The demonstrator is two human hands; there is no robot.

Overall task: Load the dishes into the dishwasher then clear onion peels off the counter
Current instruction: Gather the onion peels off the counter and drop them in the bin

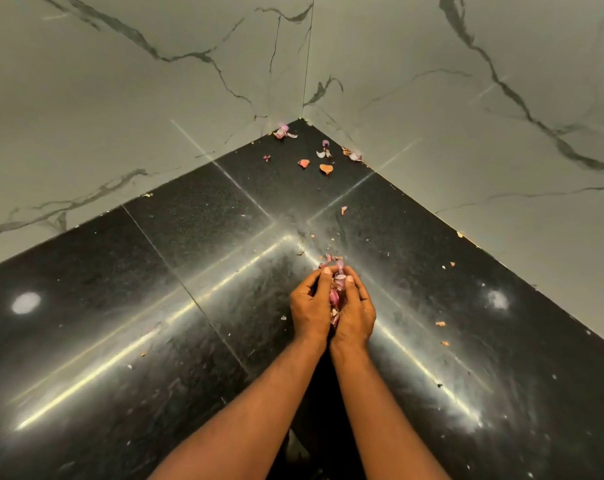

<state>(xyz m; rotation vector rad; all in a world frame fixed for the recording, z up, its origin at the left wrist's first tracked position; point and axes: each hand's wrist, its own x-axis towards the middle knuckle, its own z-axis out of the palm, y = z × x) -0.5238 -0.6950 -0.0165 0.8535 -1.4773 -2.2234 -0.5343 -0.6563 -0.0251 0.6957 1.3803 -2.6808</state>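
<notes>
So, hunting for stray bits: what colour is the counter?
Black speckled counter, seen in the head view; pink and orange onion peels stand out.

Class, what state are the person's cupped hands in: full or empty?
Full: the left hand and right hand press together around pink onion peels.

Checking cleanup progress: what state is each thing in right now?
Left hand: cupped, grip on gathered peels.
Right hand: cupped against the left, same grip.
Gathered peels: bunched between both hands.
Corner peels: loose, still scattered.
Counter: speckled with small scraps.
</notes>
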